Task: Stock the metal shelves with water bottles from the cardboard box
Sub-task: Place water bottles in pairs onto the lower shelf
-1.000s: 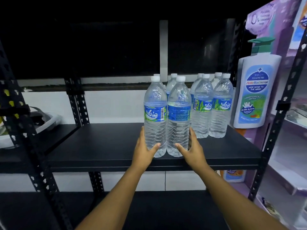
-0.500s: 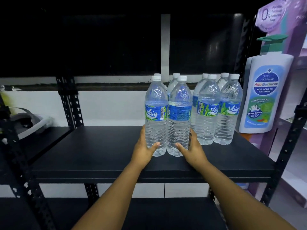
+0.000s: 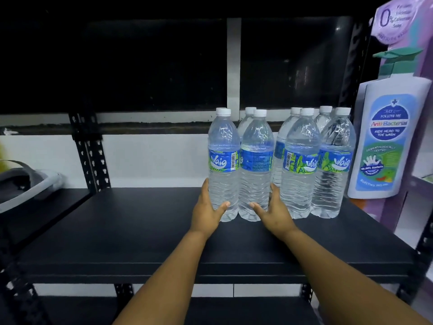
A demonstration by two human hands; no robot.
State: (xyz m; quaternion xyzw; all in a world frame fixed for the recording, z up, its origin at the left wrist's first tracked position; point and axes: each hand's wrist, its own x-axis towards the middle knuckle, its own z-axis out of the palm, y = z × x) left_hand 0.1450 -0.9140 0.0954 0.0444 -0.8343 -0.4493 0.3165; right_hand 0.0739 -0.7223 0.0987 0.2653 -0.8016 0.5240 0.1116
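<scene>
Several clear water bottles with blue-green labels and white caps stand upright on the black metal shelf (image 3: 140, 231), toward its right. My left hand (image 3: 207, 211) wraps the base of the front left bottle (image 3: 223, 165). My right hand (image 3: 273, 211) grips the base of the bottle beside it (image 3: 255, 165). These two stand on the shelf surface, touching each other, just left of a cluster of other bottles (image 3: 316, 165). More bottles stand behind them. The cardboard box is out of view.
A large purple display with a giant soap-bottle cutout (image 3: 389, 137) stands right of the shelf. Black perforated uprights (image 3: 91, 151) frame the shelf. A grey-white object (image 3: 28, 184) lies on the neighbouring shelf at left. A lower shelf (image 3: 70, 310) runs beneath.
The two held bottles have slid further back and right, closer to the cluster. The camera has moved in and shifted slightly left.
</scene>
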